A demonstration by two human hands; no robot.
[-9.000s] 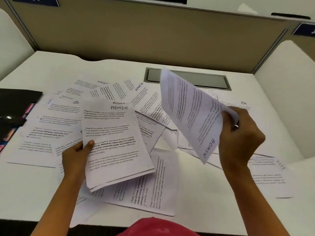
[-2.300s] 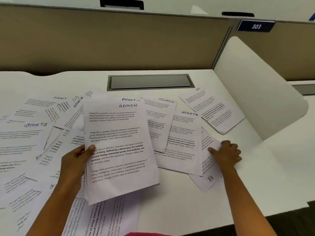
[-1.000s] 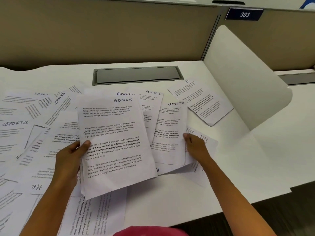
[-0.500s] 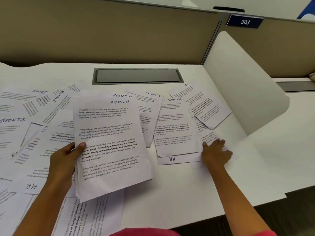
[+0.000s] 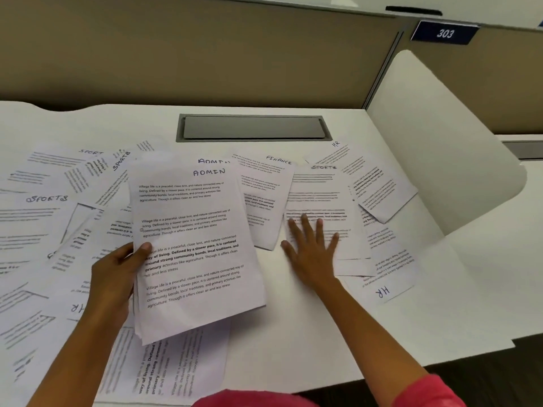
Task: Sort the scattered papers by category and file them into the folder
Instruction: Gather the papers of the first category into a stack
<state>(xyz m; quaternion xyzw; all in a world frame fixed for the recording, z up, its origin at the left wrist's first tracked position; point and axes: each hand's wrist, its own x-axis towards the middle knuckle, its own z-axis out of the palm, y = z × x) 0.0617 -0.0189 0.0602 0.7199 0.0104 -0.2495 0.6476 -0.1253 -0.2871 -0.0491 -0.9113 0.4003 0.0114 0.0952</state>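
Now your left hand: grips the ADMIN stack, thumb on top
Your right hand: fingers spread flat, pressing the SPORTS sheet
Desk: strewn with labelled papers

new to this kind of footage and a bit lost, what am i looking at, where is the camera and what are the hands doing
There is no machine here, only a person's two bare hands. The single current picture comes from a camera worn on the person's head, looking forward and down at a white desk. The left hand holds a stack of papers with the thumb on top; the top page is headed ADMIN. The right hand lies flat, its fingers spread on a SPORTS sheet. Loose pages cover the desk around them, among them a FINANCE sheet and an HR sheet. No folder shows in this picture.
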